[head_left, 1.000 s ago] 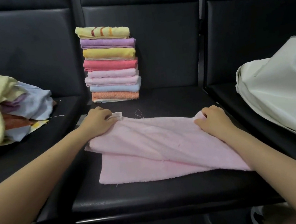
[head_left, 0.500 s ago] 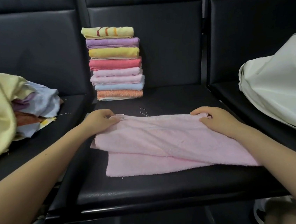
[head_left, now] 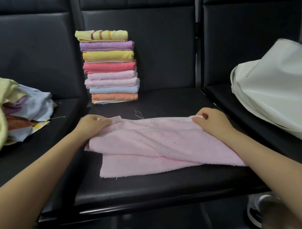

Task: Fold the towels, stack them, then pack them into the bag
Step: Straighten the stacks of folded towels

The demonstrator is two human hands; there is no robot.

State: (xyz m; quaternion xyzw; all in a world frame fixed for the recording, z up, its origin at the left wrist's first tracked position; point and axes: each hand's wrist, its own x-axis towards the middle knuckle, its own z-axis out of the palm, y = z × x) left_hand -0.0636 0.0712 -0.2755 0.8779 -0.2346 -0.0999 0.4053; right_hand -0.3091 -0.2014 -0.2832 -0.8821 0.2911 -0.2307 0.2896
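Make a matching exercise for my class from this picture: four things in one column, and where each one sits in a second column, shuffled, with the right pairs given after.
Things
1. stack of folded towels
2. white bag
3. heap of unfolded towels
4. pink towel

Places
A. on the seat to the right
B. spread on the middle seat, a corner pinched by the left hand and another by the right hand
C. at the back of the middle seat, against the backrest
D. on the seat to the left

Pairs: 1-C, 2-A, 3-D, 4-B
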